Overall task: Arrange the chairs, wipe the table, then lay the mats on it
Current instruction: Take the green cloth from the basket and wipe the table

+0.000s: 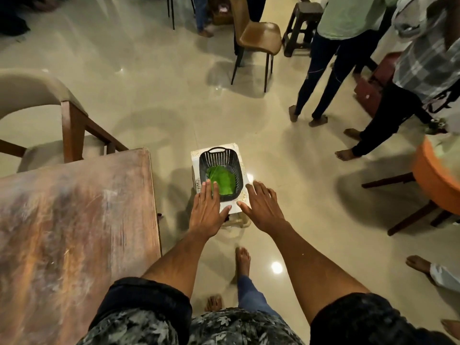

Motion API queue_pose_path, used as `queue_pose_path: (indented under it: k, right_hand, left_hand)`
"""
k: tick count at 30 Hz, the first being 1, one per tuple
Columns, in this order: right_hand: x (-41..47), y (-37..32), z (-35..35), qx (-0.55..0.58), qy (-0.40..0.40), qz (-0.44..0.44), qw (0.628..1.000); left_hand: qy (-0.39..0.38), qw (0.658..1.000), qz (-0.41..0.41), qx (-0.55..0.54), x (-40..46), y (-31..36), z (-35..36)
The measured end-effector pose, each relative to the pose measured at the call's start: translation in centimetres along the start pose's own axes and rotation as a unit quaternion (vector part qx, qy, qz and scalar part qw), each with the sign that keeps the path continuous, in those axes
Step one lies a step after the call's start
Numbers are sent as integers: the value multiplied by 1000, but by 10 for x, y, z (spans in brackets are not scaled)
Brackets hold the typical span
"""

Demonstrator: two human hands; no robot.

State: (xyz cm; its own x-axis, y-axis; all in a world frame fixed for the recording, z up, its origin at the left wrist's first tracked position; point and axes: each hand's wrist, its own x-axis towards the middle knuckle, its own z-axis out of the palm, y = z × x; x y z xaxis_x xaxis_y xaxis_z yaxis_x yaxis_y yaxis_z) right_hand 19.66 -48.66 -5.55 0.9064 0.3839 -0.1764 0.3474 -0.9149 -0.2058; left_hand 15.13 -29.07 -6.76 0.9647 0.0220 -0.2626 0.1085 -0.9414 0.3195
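Glossy beige floor tiles (154, 78) fill most of the view, with a worn, streaked wooden table (74, 220) seen at the lower left and a cream upholstered chair with a dark wooden frame (44, 115) set just behind it. A small white stool (237, 151) is placed just beside the table's right edge, and a dark slotted plastic basket (239, 171) is set on top of it. Green mats (222, 181), apparently folded though the blur makes this uncertain, are lying in the bottom of the basket. The left hand (207, 211) is extended over the basket's near rim with fingers straight and close together, the fingertips reaching above the green mats; nothing is gripped. The right hand (263, 206) is held beside the basket with fingers spread and relaxed, also holding nothing. A tan moulded chair on thin black legs (258, 37) is seen farther back, and several bystanders' legs (321, 78) are visible at the right.
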Motion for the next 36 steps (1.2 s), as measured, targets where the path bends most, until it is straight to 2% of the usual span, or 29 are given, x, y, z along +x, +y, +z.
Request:
queue_pose_path:
  k: [8, 14, 26, 32, 36]
  right_hand:
    - [112, 11, 5, 26, -39, -73, 996]
    - [157, 21, 51, 36, -101, -91, 990]
    - [271, 38, 185, 96, -187, 6, 978]
    - [317, 36, 229, 125, -288, 91, 945]
    - [324, 40, 256, 114, -330, 135, 927]
  left_hand:
    - [-2, 998, -57, -6, 82, -5, -7]
    - [-71, 994, -78, 11, 123, -19, 29]
    - [-161, 983, -90, -18, 253, -77, 132]
    - [-253, 963, -90, -18, 304, -108, 170]
    - [-277, 950, -118, -77, 332, -112, 192]
